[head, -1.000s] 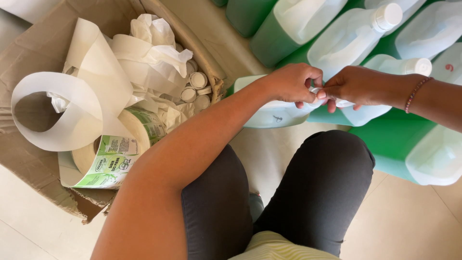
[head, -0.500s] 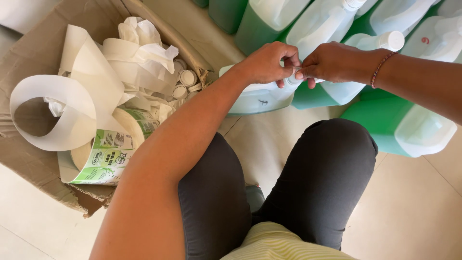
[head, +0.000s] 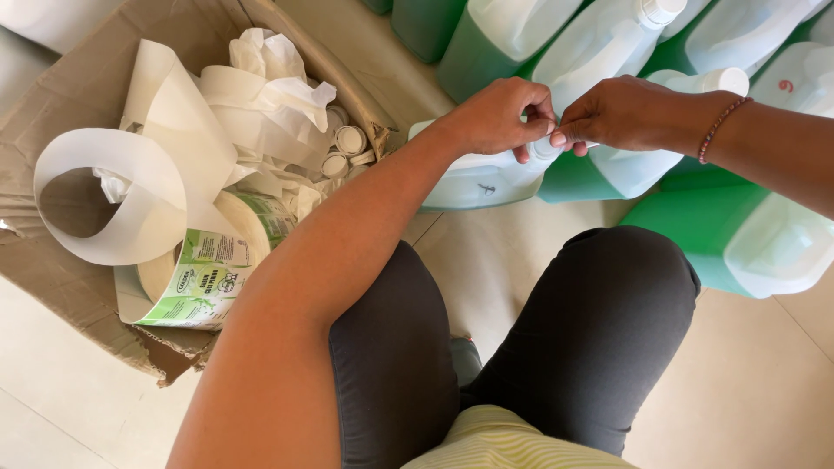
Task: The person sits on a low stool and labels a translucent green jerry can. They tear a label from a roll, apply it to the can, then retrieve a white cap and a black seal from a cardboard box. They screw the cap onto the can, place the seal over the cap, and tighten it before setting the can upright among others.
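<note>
Left hand and right hand pinched together at the neck of a tipped jug, laid on the floor for reach; box of caps and labels close by.

Both hands at a jug's neck.

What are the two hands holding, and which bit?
Both the left hand and right hand pinch the neck of a translucent plastic jug of green liquid; its cap is hidden.

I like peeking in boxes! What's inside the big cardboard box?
The cardboard box holds a label roll, curled white backing paper and small white caps. Its bottom is covered.
</note>
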